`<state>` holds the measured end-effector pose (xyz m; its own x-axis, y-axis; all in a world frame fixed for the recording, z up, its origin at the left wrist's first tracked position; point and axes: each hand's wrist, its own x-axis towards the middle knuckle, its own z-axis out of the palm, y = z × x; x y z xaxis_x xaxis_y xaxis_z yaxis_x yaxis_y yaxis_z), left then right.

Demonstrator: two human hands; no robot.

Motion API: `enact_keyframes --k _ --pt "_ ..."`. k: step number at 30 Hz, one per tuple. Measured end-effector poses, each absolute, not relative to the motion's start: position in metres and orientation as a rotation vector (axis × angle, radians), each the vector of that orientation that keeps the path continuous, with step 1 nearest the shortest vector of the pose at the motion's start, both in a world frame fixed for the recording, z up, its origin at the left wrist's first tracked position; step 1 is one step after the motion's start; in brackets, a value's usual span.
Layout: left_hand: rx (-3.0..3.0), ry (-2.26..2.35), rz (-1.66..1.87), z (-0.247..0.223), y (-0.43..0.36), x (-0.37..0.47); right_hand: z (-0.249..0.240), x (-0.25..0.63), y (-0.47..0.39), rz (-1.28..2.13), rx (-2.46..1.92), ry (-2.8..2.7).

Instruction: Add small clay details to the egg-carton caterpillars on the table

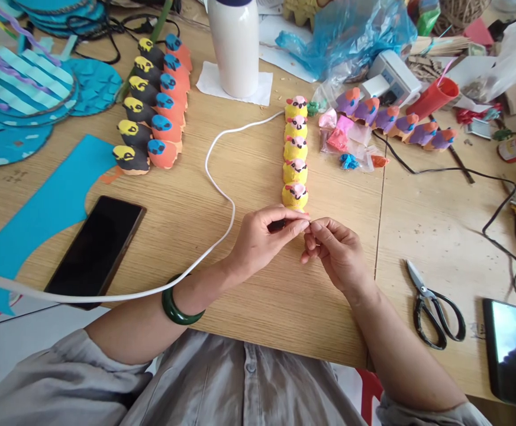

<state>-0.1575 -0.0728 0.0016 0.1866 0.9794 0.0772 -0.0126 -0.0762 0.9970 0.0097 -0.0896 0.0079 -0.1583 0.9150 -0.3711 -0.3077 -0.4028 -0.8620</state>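
**Two hands meet at the near end of a yellow row of figures**

A wood-grain surface (262, 302) fills most of the view, with the yellow row (294, 171) near its middle, running away from the wearer. Well to the left of the row, a long blue cutout (45, 201) is cut off by the picture's edge. Beyond the row and to its left stands a white bottle (234, 53), its top out of view. A black-and-yellow row (134, 135) and an orange-and-blue row (176, 103) sit side by side, left of the yellow one.

The left hand (260, 236) comes in just in front of the yellow row, its fingers crossing the near end. Five pink-topped heads show clearly; only a sliver of whatever lies past them is visible. The right hand (338, 251) is just to the right of that end, its thumb and index finger brought to the left fingertips. The left grip is closed around a dark lump (277, 225), mostly covered by thumb and fingers. Whether the right grip grasps anything I cannot tell: the spot where the fingertips meet is too small to make out.
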Motion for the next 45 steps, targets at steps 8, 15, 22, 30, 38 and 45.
enact_keyframes --k 8,15,22,30,38,45 --pt "1.198 1.069 1.013 0.0066 -0.0728 -0.1586 0.0070 0.0113 -0.0907 1.679 -1.194 -0.808" --pt "1.256 1.021 1.067 0.0001 -0.0722 -0.1563 0.0050 0.0098 -0.0919 1.714 -1.178 -0.866" --pt "1.332 1.035 1.102 0.0033 -0.0734 -0.1568 0.0049 0.0099 -0.0902 1.655 -1.181 -0.827" --pt "1.082 1.060 1.017 0.0068 -0.0695 -0.1586 0.0047 0.0111 -0.0885 1.604 -1.207 -0.767" --pt "1.117 1.077 0.978 0.0093 -0.0707 -0.1586 0.0033 0.0120 -0.0876 1.619 -1.194 -0.758" --pt "1.180 0.985 0.920 -0.0005 -0.0724 -0.1555 0.0007 0.0111 -0.0896 1.646 -1.189 -0.819"
